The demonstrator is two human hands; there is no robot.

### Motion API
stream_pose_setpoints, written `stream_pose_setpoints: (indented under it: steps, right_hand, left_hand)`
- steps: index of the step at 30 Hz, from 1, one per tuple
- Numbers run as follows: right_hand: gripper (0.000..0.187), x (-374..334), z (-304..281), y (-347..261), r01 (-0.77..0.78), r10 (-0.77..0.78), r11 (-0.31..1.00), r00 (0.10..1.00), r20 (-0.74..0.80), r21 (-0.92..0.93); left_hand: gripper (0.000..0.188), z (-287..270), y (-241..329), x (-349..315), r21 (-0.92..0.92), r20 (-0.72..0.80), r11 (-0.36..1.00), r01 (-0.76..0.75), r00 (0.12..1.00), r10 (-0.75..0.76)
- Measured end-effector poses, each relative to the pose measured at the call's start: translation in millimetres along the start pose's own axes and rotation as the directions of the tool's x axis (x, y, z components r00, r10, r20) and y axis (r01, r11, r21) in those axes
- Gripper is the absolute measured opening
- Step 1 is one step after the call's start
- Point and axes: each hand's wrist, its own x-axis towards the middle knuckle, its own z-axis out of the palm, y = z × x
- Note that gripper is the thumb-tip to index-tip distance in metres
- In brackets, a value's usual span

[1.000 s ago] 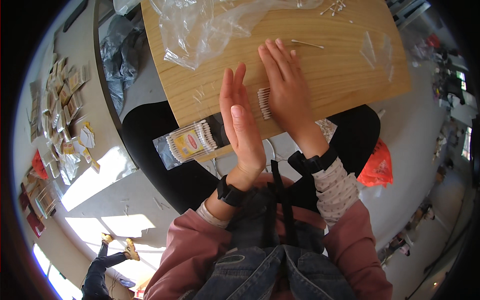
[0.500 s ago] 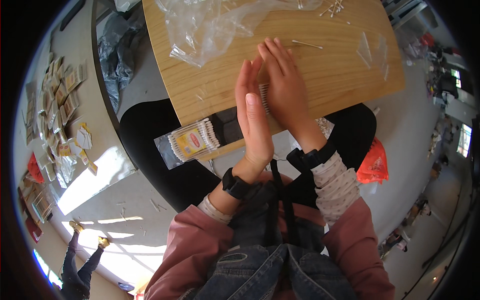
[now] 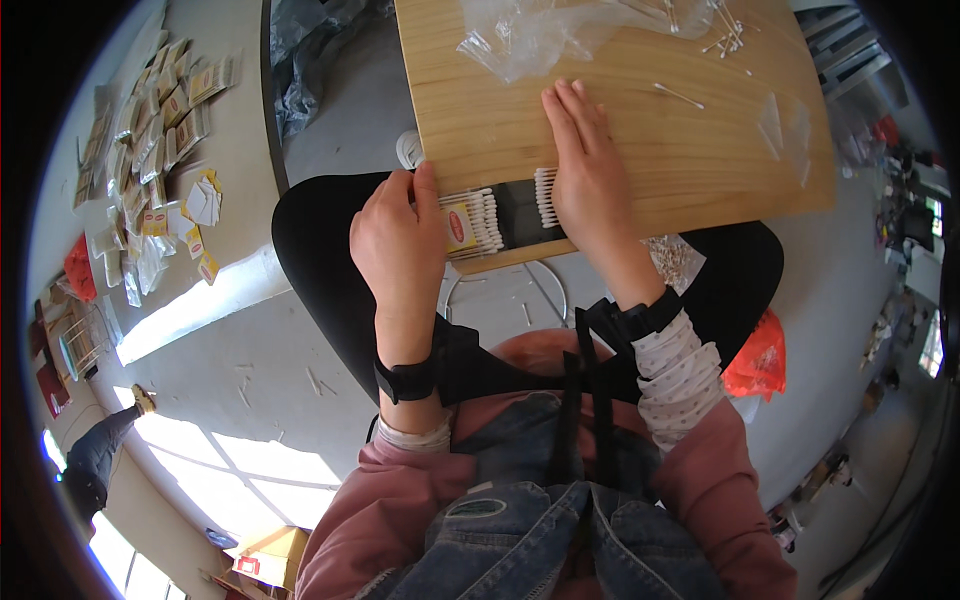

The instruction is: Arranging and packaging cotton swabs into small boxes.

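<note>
At the table's near edge lies a flat pack of cotton swabs (image 3: 484, 222) with a yellow and red label. My left hand (image 3: 398, 235) curls its fingers round the pack's left end and hides that part. To the right, my right hand (image 3: 592, 180) lies flat with fingers stretched, its palm over a row of cotton swabs (image 3: 545, 197). Only the swabs' white tips show beside the hand. Between the pack and this row is a dark grey strip (image 3: 518, 212) set along the edge.
The wooden table (image 3: 720, 165) holds a clear plastic sheet (image 3: 520, 40), scattered swabs (image 3: 728, 40) and a single swab (image 3: 679, 95). Many swab packs (image 3: 155, 130) cover a surface at left. A red bag (image 3: 757, 355) hangs at right. Another person's leg (image 3: 100, 450) shows lower left.
My left hand has moved away from beside the right hand and turned palm down, closing on the pack's left end. My right hand stays over the swab row, now lying flatter. The view has shifted.
</note>
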Motion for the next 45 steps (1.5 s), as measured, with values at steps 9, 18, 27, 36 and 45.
stream_pose_setpoints:
  steps: [9, 18, 27, 36, 45]
  right_hand:
    - [0.051, 2.1, 14.1, -29.3, 0.007, -0.007, 1.0, 1.0, 0.005, 0.022]
    - [0.052, 0.9, 19.7, -46.3, 0.009, -0.009, 0.999, 1.0, 0.026, 0.036]
    - [0.053, 1.1, 21.8, -54.7, -0.033, 0.033, 0.992, 0.999, 0.006, 0.121]
    - [0.04, 3.6, 33.4, -82.3, -0.06, 0.091, 0.937, 0.993, -0.075, 0.344]
    - [0.047, 4.3, 29.8, -91.8, -0.112, 0.183, 0.694, 0.983, -0.023, 0.711]
  left_hand:
    - [0.054, 13.4, -3.8, 4.4, -0.234, 0.17, 0.948, 0.216, 0.969, -0.179]
    - [0.051, 15.5, -3.4, 3.5, -0.338, 0.141, 0.915, 0.221, 0.973, -0.183]
    - [0.049, 14.6, -2.0, 2.0, -0.27, 0.086, 0.95, 0.156, 0.987, -0.138]
    - [0.047, 17.3, -1.9, 1.1, -0.182, 0.016, 0.981, 0.066, 0.998, -0.064]
    - [0.047, 13.3, -3.6, 1.0, -0.218, 0.06, 0.974, 0.067, 0.997, -0.055]
